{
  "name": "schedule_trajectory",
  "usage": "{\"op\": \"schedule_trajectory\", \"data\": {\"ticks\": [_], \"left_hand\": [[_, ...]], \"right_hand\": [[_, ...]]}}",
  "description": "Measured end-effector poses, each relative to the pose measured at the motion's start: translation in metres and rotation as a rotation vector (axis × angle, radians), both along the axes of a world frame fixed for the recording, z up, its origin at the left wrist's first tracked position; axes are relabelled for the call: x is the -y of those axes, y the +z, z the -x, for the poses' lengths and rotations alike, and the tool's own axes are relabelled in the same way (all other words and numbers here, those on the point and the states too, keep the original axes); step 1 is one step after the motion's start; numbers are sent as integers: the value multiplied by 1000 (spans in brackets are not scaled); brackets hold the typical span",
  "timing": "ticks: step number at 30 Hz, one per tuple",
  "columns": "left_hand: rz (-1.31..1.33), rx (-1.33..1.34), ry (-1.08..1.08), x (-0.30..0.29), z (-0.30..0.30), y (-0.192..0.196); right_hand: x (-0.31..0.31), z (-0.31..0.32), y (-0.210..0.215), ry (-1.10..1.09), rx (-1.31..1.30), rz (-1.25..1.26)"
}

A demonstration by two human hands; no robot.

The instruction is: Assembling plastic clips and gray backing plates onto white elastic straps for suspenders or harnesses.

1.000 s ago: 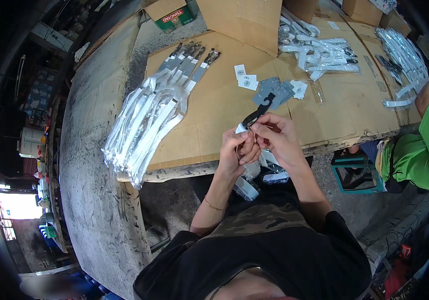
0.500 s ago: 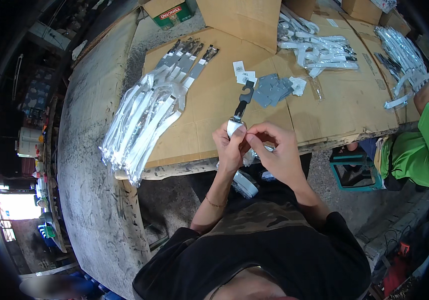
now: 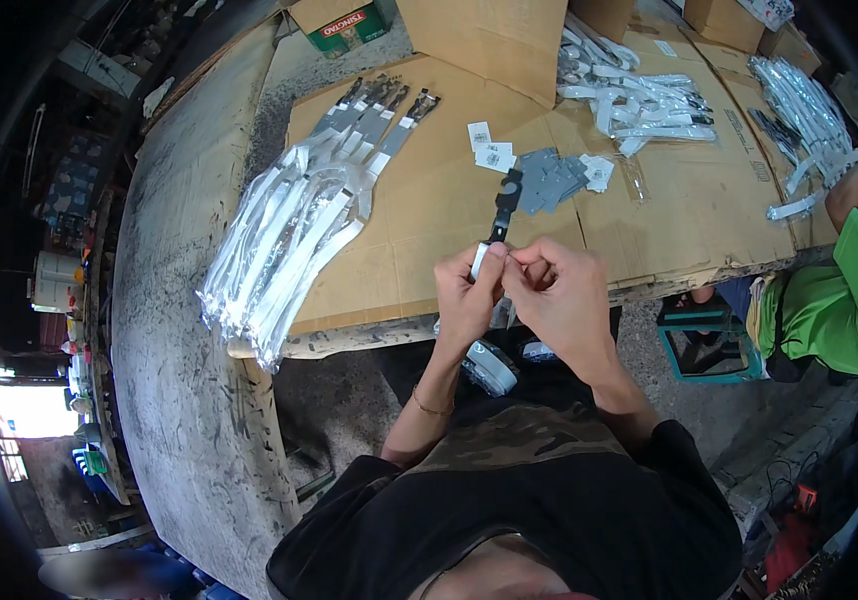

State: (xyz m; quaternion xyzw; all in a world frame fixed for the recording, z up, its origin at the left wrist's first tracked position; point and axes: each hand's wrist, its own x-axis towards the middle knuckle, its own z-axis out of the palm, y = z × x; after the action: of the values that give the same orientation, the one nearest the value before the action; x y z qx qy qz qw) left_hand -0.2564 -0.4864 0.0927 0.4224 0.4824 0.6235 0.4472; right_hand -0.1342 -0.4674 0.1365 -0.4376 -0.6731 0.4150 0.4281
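Just past the table's near edge, my left hand (image 3: 466,300) is closed round a white strap (image 3: 480,261), its thumb pressed on top. A black hanging hook (image 3: 506,205) sticks up from the strap and points away from me. Against the left fingers, my right hand (image 3: 564,300) is pinched shut; what lies between its fingertips is hidden. Below my hands, a white strap in clear plastic (image 3: 490,368) hangs or lies near my lap. Beyond the hook are grey cards (image 3: 549,180) and white printed tags (image 3: 494,155) on the cardboard.
A pile of plastic-wrapped white straps (image 3: 294,225) lies on the left of the cardboard-covered table (image 3: 404,225). More wrapped straps (image 3: 649,105) lie at the far right. A co-worker in a green shirt (image 3: 839,300) sits on the right. An open carton (image 3: 484,45) stands at the back.
The black hook has swung to the right and tilts further that way. My two hands have shifted slightly right, and the right fingers have curled in more closely against the left.
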Motion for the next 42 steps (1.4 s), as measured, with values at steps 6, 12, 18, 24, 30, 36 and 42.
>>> {"op": "schedule_trajectory", "data": {"ticks": [6,12,18,24,30,36,42], "left_hand": [[14,255,-77,-1,12,-7],[12,610,-169,-3,23,-10],[-111,623,-386,-5,23,-20],[-123,595,-397,-2,18,-17],[-35,506,-406,0,17,-22],[-130,194,-274,-3,7,-16],[-32,547,-480,2,3,-19]], "right_hand": [[2,3,3,53,191,-229],[-19,-9,-15,95,-63,-260],[-45,5,-43,359,-439,394],[-44,6,-48,415,-586,376],[-61,-7,-29,260,-818,461],[-59,-30,9,227,-825,301],[-72,-36,3,-23,-870,274]]}}
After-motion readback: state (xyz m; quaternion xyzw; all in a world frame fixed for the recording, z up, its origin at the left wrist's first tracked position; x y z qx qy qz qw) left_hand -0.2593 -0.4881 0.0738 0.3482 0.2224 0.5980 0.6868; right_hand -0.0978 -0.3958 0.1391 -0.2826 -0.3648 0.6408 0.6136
